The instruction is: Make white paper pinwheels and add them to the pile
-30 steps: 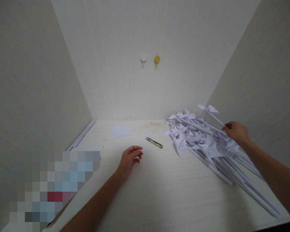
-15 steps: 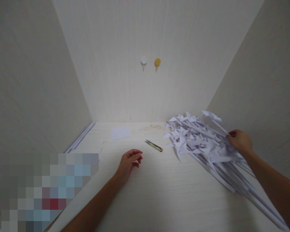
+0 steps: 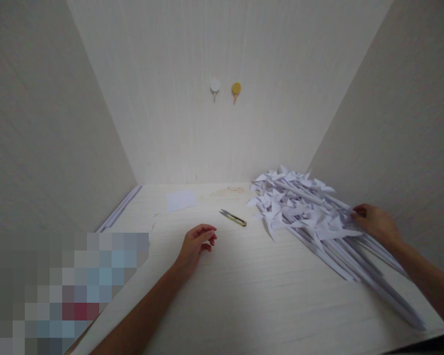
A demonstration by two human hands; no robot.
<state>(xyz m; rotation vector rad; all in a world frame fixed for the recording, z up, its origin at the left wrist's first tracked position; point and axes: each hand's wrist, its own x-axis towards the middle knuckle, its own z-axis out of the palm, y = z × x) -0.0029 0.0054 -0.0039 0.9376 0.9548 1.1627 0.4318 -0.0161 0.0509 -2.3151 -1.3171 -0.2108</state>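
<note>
My left hand (image 3: 196, 246) hovers over the white table, fingers loosely curled and apart, with nothing in it. Just beyond its fingertips lies a pair of thread snips (image 3: 233, 217), blades pointing left. At the right, my right hand (image 3: 379, 226) has its fingers closed on the paper stick of a white pinwheel (image 3: 323, 187), whose folded head rests on top of a pile. The pile of white paper pinwheels (image 3: 296, 209) has its heads toward the back wall and its rolled sticks toward the front right. The fingertips of my right hand are partly hidden.
A white paper sheet (image 3: 181, 200) lies at the back left of the table. Rolled paper sticks (image 3: 120, 209) lean along the left wall. A white hook (image 3: 215, 87) and a yellow hook (image 3: 236, 89) are on the back wall. A pixelated area covers the lower left.
My right hand has lowered the pinwheel from above the pile onto its top. My left hand has stayed nearly in place. The view has shifted slightly.
</note>
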